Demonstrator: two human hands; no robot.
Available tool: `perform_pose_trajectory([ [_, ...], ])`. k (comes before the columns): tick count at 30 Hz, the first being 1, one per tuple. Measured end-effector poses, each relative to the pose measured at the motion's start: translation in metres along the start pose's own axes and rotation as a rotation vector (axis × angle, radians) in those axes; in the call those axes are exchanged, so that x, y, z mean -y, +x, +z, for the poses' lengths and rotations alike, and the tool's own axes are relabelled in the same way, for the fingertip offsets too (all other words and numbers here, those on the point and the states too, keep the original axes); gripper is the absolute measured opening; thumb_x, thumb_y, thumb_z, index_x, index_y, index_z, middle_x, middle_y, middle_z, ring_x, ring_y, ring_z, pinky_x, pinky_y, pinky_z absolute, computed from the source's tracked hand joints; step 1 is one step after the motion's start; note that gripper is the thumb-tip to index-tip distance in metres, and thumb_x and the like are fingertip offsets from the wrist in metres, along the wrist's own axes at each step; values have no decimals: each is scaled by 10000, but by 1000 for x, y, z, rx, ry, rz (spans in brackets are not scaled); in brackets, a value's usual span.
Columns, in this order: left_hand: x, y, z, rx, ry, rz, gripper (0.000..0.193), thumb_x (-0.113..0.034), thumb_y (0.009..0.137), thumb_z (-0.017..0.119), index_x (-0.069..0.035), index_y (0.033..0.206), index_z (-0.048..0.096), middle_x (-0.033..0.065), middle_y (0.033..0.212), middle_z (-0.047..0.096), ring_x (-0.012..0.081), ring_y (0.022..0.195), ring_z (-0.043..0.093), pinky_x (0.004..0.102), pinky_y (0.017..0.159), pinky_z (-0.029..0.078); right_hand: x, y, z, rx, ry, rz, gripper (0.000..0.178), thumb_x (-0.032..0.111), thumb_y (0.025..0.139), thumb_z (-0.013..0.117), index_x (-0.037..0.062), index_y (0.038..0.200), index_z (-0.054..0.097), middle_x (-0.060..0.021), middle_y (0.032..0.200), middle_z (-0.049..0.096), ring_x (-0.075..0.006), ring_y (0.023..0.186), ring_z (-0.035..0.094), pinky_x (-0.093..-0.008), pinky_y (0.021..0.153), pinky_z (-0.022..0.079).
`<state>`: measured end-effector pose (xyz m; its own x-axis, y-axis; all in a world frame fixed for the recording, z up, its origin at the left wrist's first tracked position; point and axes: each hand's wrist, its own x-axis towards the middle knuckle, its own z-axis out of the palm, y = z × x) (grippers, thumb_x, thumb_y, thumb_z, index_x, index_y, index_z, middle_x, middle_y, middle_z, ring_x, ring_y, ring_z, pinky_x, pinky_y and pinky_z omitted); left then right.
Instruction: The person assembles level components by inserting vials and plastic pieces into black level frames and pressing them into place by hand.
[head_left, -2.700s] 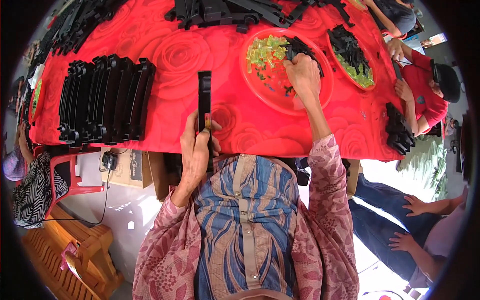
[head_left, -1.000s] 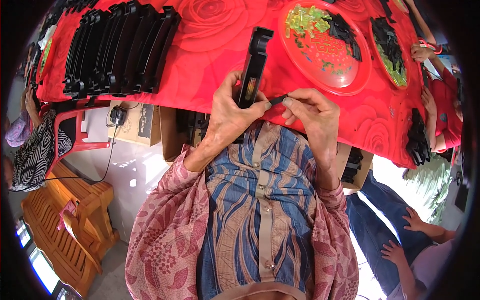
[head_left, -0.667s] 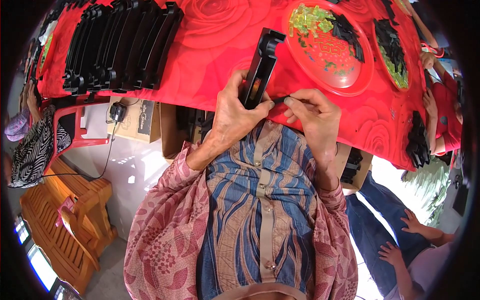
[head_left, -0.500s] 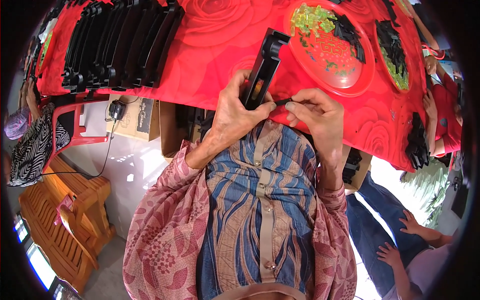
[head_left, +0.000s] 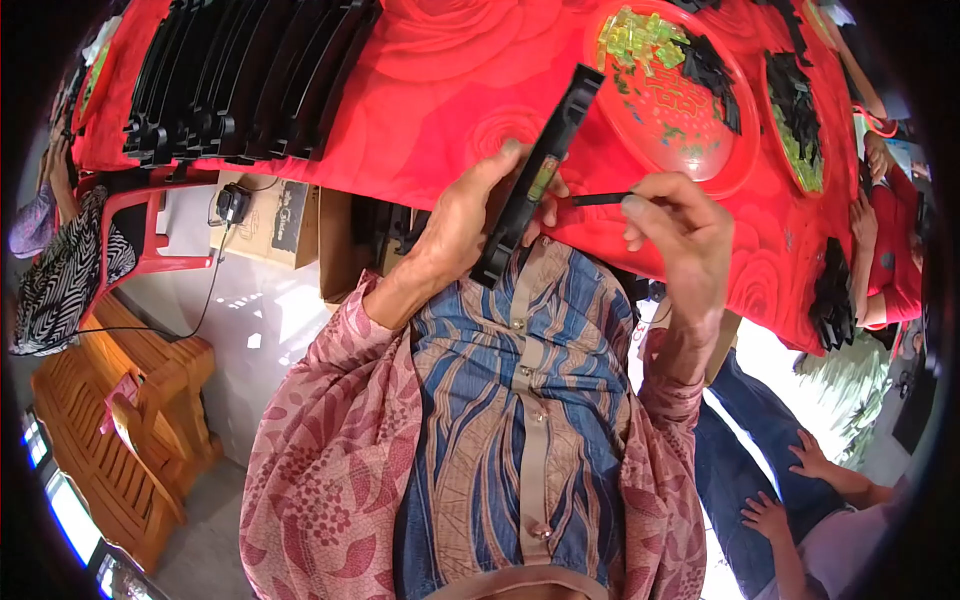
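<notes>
Left hand [head_left: 455, 226], half curled, holds a long black frame [head_left: 521, 209]; right hand [head_left: 690, 238] pinches a thin black strip [head_left: 598, 199].

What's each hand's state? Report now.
Left hand: closed, holding a long black frame.
Right hand: closed, pinching a thin black strip.

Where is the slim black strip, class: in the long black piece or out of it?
Out: the right hand pinches the slim black strip, its tip apart from the long black piece in the left hand.
</notes>
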<state>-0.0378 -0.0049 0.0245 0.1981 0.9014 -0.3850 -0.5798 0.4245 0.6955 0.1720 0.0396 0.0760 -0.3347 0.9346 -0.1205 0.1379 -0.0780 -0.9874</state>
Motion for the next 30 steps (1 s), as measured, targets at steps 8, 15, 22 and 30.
perform_pose_trajectory([
  [8,6,-7,-5,10,14,-74,397,-316,1034,450,2,1253,542,94,929,633,154,799,622,257,715,517,32,13,8,141,-145,125,109,52,863,717,-16,931,666,5,743,629,-43,634,542,-198,571,433],
  [15,7,-26,-9,52,-53,-218,409,-304,1043,452,20,1284,519,119,1023,654,181,869,650,276,766,531,22,28,16,369,-266,186,73,30,843,700,-31,880,685,-18,748,643,-52,690,559,-210,610,433],
  [22,10,-44,-26,239,-63,-178,596,-133,845,649,99,1333,397,204,1198,623,251,1045,641,349,887,529,8,35,17,416,-285,261,97,43,845,698,-43,889,688,-45,768,671,-70,696,584,-220,628,449],
  [30,8,-54,-29,144,111,-121,531,-83,883,550,81,1370,414,187,1163,637,199,922,661,295,806,542,25,29,26,351,-257,327,104,46,854,705,-46,901,703,-36,753,668,-54,692,580,-204,611,440],
])
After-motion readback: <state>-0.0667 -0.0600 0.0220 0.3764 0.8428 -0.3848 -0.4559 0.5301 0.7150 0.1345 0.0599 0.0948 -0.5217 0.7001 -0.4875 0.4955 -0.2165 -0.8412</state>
